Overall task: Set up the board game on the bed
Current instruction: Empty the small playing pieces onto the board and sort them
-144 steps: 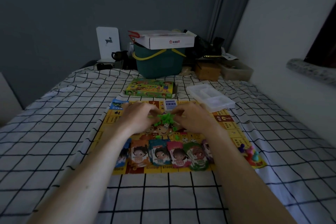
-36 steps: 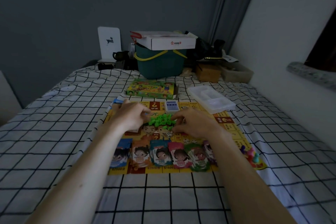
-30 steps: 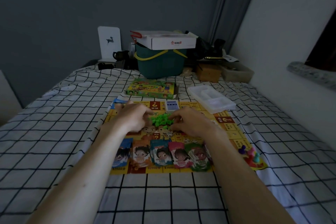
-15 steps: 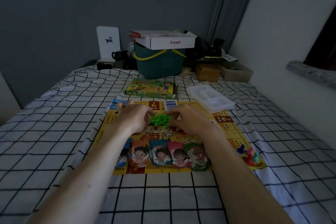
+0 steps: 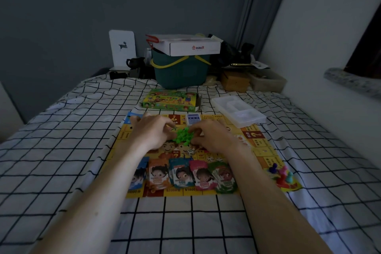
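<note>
Green house pieces (image 5: 183,136) heaped at board (image 5: 266,150) centre. My left hand (image 5: 153,132) and right hand (image 5: 210,138) flank them, fingertips apparently pinching pieces. Risk: a nudge scatters them toward the dice (image 5: 190,151) at 6 o'clock.

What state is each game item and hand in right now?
Game board: unfolded flat on the bed.
Green pieces: heaped mid-board between both hands.
Left hand: fingers curled at the heap.
Right hand: fingers curled at the heap.
Money stacks: in a row along the near edge.
Card deck: stacked.
Plastic tray: looks empty.
Game box: lying flat.
</note>
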